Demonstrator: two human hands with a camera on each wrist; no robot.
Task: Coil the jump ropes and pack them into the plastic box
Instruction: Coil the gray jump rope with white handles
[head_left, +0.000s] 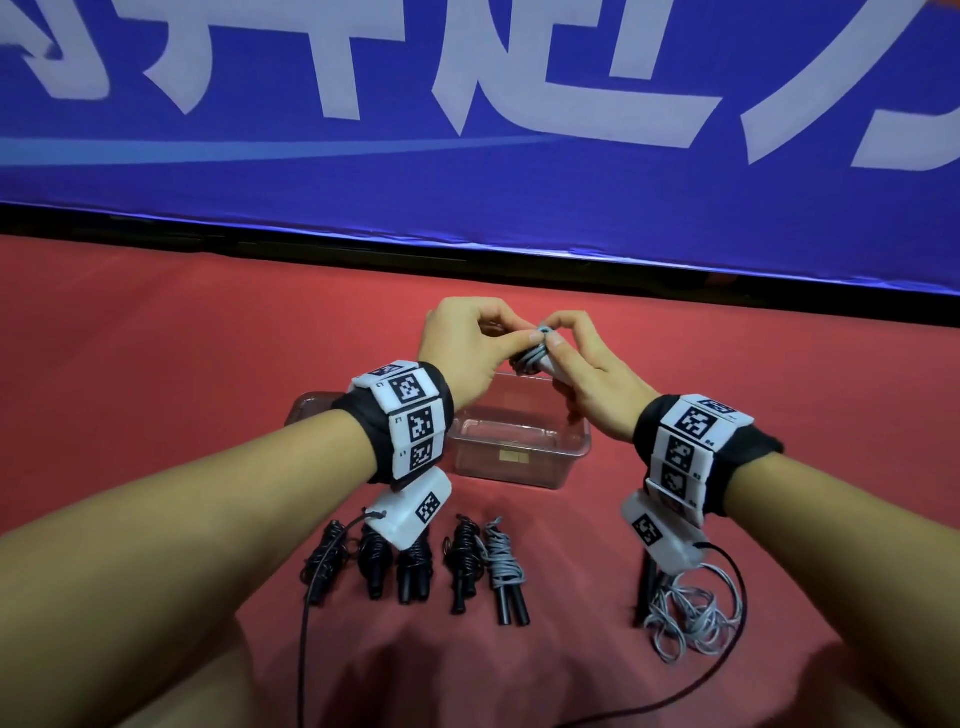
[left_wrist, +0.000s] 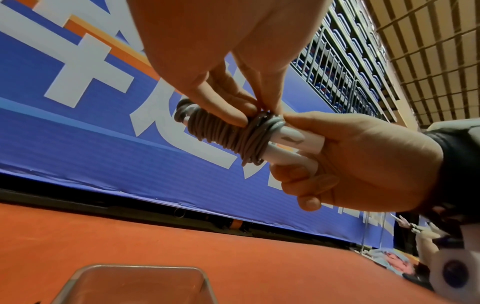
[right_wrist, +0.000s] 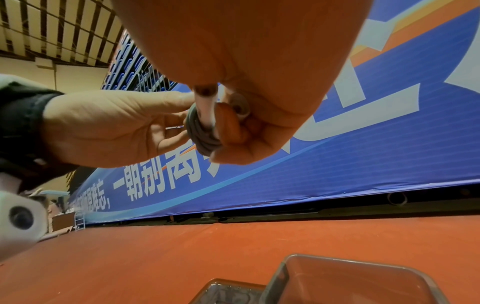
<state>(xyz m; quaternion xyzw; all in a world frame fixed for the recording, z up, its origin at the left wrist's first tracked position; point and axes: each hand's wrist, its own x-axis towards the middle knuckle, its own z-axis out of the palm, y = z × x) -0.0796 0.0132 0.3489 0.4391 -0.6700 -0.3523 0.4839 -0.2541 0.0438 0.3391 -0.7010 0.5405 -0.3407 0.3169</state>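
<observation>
A grey jump rope (head_left: 530, 357) is wound in tight turns round its two white handles (left_wrist: 293, 139). I hold it in the air just above the clear plastic box (head_left: 566, 470). My right hand (head_left: 561, 332) grips the handles, thumb on top and fingers curled underneath. My left hand (head_left: 514, 332) pinches the cord at the handle end of the coil (left_wrist: 228, 133), thumb and fingertips pressed on the last turns. In the right wrist view the coil (right_wrist: 200, 131) sits between both hands. The box (left_wrist: 78, 277) holds no rope.
Several coiled black ropes (head_left: 395, 561) and one coiled grey rope with black handles (head_left: 504, 566) lie in a row near me. A loose grey rope (head_left: 685, 613) lies at the right. A clear lid (head_left: 311, 410) sits left of the box. A blue banner (head_left: 467, 130) stands behind.
</observation>
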